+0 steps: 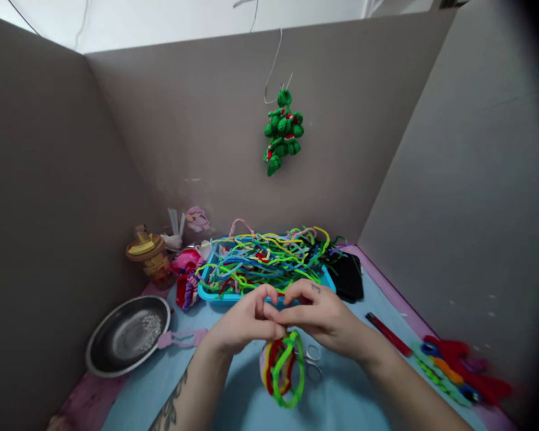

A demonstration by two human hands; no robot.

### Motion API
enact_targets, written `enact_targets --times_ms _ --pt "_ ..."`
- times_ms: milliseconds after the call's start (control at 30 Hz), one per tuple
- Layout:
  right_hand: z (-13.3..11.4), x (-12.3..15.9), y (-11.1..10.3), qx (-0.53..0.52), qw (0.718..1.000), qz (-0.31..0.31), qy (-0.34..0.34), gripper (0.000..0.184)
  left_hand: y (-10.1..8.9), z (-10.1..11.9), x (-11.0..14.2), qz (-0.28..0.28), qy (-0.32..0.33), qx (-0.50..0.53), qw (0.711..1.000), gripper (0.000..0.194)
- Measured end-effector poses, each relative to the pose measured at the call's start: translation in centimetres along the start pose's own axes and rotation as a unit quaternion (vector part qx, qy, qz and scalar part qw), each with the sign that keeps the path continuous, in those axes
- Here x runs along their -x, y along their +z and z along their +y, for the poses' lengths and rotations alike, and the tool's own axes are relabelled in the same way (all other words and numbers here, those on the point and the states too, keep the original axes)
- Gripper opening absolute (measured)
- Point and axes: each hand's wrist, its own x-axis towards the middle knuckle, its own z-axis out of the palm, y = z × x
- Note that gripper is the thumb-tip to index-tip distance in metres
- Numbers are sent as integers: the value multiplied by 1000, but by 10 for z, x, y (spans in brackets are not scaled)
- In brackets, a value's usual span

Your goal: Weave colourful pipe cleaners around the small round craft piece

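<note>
My left hand (250,320) and my right hand (326,314) meet over the middle of the table, thumbs and fingers pinched together. Below the fingertips hangs a bundle of pipe cleaner loops (276,372) in bright green, red, yellow and pale pink. Both hands grip its top end, though the exact hold is hidden behind the fingers. A pair of scissors (313,359) lies just right of the bundle, its blades partly covered. Directly behind my hands, a blue tray (212,296) is heaped with loose pipe cleaners (265,260) in many colours.
At left sits a metal bowl (126,335) with small pale bits, beside a pink strip (182,339). A brown pot (155,260) stands behind. Right are a black flat object (348,276), a dark red bar (388,334) and fuzzy pieces (467,368). A green ornament (284,131) hangs on the partition.
</note>
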Motion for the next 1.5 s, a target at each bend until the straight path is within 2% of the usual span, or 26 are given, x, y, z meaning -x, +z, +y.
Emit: enact_targets --times_ms 100,233,300,367,400,433,500,567,600,633,667,733,867,967,1000,1067,1200,1333,1433,1500 --pt "0 -2 3 -16 1000 -7 -3 21 -4 -2 -1 -17 -17 -24 999 45" --pt "0 -2 5 0 999 -38 27 14 -3 -3 -1 -17 -19 -59 998 41" --pt "1 -3 5 33 996 -57 53 13 0 -2 -1 13 -5 -101 995 37" --pt "2 -3 7 78 990 -78 88 13 4 0 1 69 26 -197 978 32" --pt "4 -3 9 102 985 -85 107 13 6 0 1 106 48 -273 955 29" --pt "5 -3 11 124 980 -89 127 13 9 0 1 144 72 -365 917 24" --pt "8 -3 16 156 970 -84 165 12 12 -1 0 207 113 -549 802 13" --pt "10 -3 21 164 964 -72 199 13 13 -4 -3 231 135 -677 685 10" --pt "11 -4 22 159 962 -64 210 14 13 -4 -3 233 140 -711 649 11" --pt "11 -4 22 148 963 -57 217 14 13 -4 -4 235 143 -725 631 12" --pt "11 -4 20 132 965 -53 219 14 13 -4 -4 235 144 -724 632 12" --pt "11 -5 16 89 972 -50 209 14 13 -1 -2 234 143 -687 673 6" --pt "9 -4 6 30 988 -41 146 20 13 6 4 211 140 -524 813 10" --pt "8 -2 2 16 996 -16 89 26 12 8 6 170 114 -333 920 22" --pt "7 -1 1 16 997 -10 70 26 11 8 6 145 98 -266 948 27" --pt "6 -1 -1 22 999 -3 39 22 10 8 6 92 66 -153 982 37" --pt "4 -1 -3 18 1000 7 12 14 8 6 5 36 40 -55 997 46" --pt "2 -2 -4 4 1000 12 11 15 8 4 4 36 36 -52 997 46" --pt "1 -2 -5 16 999 -10 35 16 12 5 6 80 56 -128 987 41" --pt "0 -3 -5 35 997 -29 60 17 16 6 6 132 83 -252 955 33"
